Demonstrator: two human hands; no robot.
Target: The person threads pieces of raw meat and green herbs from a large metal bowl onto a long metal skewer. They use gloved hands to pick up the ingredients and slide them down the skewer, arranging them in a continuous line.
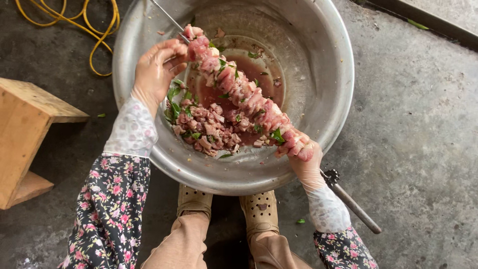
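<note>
Skewer (239,92) loaded with raw meat pieces, held slantwise over a large metal basin (328,74); left hand (157,69) pinches the topmost pieces near the metal tip, right hand (306,159) grips the lower end, handle (351,201) jutting past the rim. Loose marinated meat (209,129) lies in the basin beneath

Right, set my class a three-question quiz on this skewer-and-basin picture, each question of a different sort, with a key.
1. True or false: the left hand pinches meat near the upper end of the long metal skewer packed with pink meat pieces.
2. Which hand grips the skewer's lower end: A left, B right?
3. What holds the loose chopped meat with green leaves?

Key:
1. True.
2. B, the right hand.
3. The big round silver metal basin on the grey concrete floor.
</note>
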